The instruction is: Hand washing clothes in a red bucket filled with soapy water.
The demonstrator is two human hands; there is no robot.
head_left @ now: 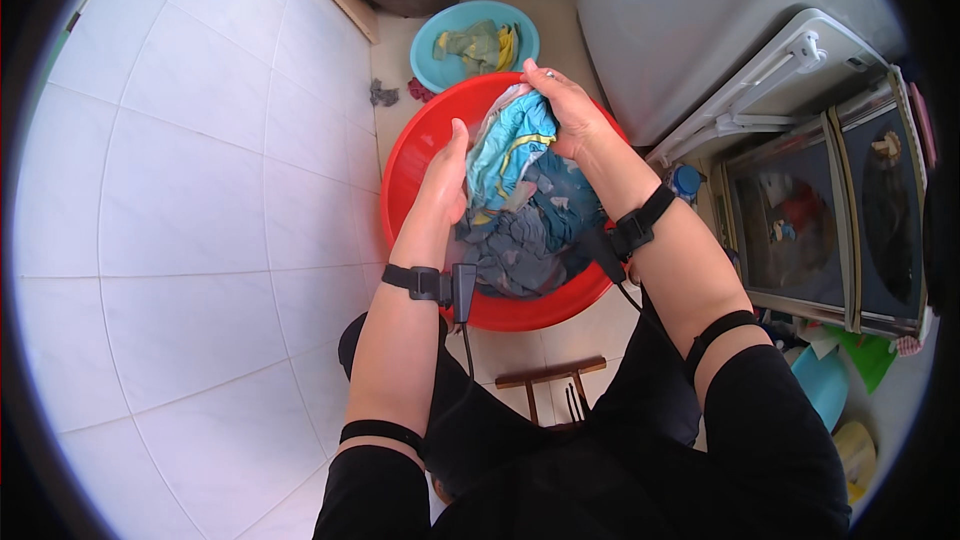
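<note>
A bright blue garment point(512, 145) with yellow trim is bunched up between my two hands over a red basin point(405, 175). My left hand point(447, 175) grips its left side, thumb raised, the other fingers mostly hidden. At its upper right edge my right hand point(568, 110) has hold of the cloth, with the fingertips partly out of sight. Below the garment, dark grey and blue-green wet clothes point(515, 250) lie heaped in the basin, some of them touching the blue cloth.
Beyond the red basin stands a light blue basin point(425, 45) with greenish and yellow cloth point(480, 45) in it. Small dark and red cloths point(420, 90) lie by the tiled wall point(200, 180). A grey cabinet-like surface point(680, 20) and a framed glass cabinet point(790, 220) border the right.
</note>
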